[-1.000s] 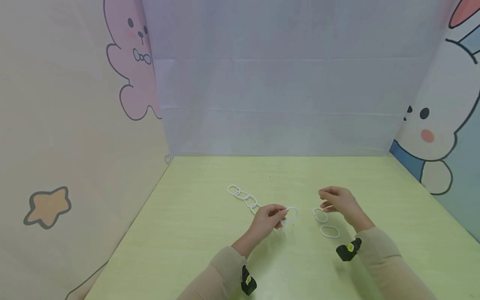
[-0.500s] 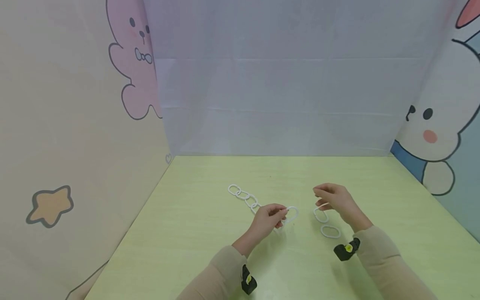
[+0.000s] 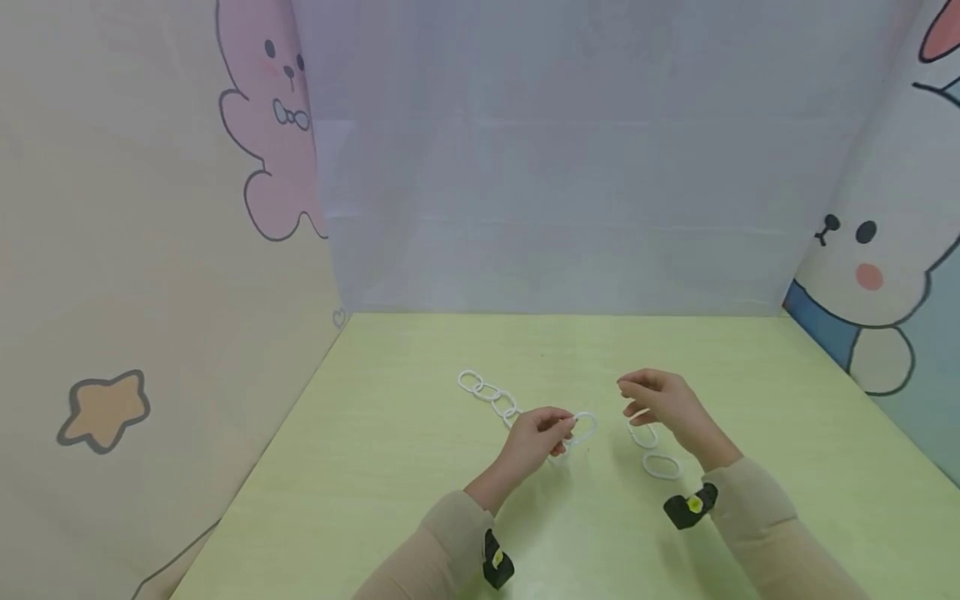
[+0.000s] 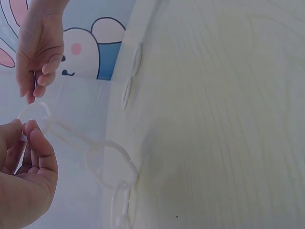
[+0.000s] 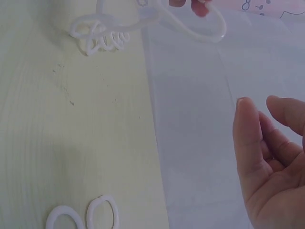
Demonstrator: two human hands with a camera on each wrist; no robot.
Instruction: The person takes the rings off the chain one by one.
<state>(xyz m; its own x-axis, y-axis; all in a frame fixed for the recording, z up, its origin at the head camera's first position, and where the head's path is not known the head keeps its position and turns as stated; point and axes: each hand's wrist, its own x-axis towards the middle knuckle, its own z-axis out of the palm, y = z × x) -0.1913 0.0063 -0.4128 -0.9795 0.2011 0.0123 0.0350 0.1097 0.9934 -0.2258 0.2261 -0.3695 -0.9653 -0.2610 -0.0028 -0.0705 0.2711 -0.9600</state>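
My left hand (image 3: 534,437) pinches the end link (image 3: 596,426) of a white plastic chain between thumb and forefinger. The rest of the chain (image 3: 477,388) trails away to the far left across the table, partly hidden behind that hand. In the right wrist view the held link (image 5: 224,28) is a raised oval loop. My right hand (image 3: 663,404) hovers to the right of it, holding nothing; a gap shows between its thumb and forefinger in the right wrist view. Below it lie two loose white links, the farther link (image 3: 655,439) partly covered by the fingers and the nearer link (image 3: 662,477) whole.
The pale yellow-green table (image 3: 390,467) meets a plain grey-white backdrop (image 3: 570,183) at its far edge. Side walls printed with cartoon animals stand left and right. Each sleeve carries a small black wrist camera (image 3: 498,563).
My right hand has moved left, over the farther loose link and closer to the held one, still holding nothing. My left hand keeps its pinch and its place.
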